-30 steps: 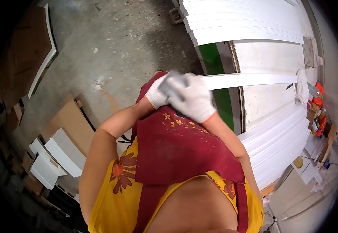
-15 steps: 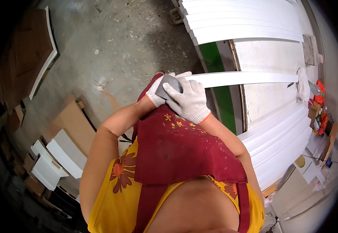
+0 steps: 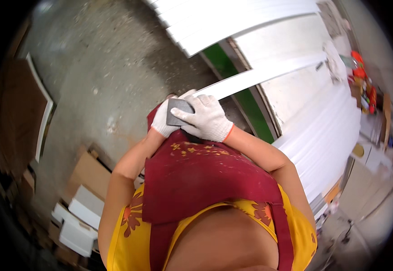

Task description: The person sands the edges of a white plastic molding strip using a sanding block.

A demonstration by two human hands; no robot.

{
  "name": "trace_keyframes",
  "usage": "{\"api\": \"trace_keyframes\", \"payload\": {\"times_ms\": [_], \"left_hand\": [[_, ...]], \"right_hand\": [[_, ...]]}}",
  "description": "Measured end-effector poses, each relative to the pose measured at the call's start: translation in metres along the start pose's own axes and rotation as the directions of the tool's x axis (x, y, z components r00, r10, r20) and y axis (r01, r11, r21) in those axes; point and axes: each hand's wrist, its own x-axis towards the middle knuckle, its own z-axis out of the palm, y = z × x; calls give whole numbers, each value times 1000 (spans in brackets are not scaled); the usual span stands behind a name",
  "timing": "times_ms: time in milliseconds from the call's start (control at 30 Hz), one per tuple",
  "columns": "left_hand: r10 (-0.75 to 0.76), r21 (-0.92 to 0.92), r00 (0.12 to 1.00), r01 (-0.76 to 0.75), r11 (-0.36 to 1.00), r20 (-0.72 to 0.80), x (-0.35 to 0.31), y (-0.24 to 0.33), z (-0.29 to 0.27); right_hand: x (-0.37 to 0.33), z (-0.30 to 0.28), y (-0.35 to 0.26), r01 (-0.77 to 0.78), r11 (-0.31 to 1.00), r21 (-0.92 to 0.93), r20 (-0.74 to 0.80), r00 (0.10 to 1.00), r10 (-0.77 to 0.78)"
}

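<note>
A long white strip [image 3: 255, 77] slants from the bench toward my body, its near end between my two gloved hands. My left hand [image 3: 162, 119], in a white knit glove, is closed around that end from the left; its fingers are partly hidden. Over it, my right hand [image 3: 209, 118], gloved alike, grips a grey sanding block [image 3: 175, 107] with the thumb lying across its face. The block rests against my left hand, in front of the strip's end. Below the hands hangs my dark red apron [image 3: 205, 180].
A white-topped bench [image 3: 282, 101] with a green side [image 3: 255, 115] supports the strip. White strips are stacked at its far part [image 3: 232, 22] and near part [image 3: 318, 135]. Red and orange items [image 3: 361, 72] lie far right. Cardboard [image 3: 90, 174], white pieces [image 3: 77, 232] and a brown panel [image 3: 22, 113] stand left.
The view has turned, so the bench and strip now slant up to the right. Both hands appear a little further left, still together, with the grey sanding block in the right.
</note>
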Motion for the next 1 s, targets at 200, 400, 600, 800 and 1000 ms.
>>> {"api": "trace_keyframes", "payload": {"times_ms": [200,400,600,800,1000], "left_hand": [[-175,-546,932,330,770,317,11,10,-5],[-218,-231,904,316,920,367,22,32,-14],[-447,641,893,308,704,62,17,77,11],[-210,761,970,227,608,-122,-31,91,24],[-248,727,960,262,635,-130,-35,91,22]], "right_hand": [[-73,-100,167,-844,536,21,-457,469,756],[-38,-122,127,-632,704,-323,-282,775,566],[-27,-37,28,-141,990,21,-190,971,142],[-66,-110,109,-369,925,-95,-434,851,295],[-135,-199,307,-836,510,-202,-640,507,578]]}}
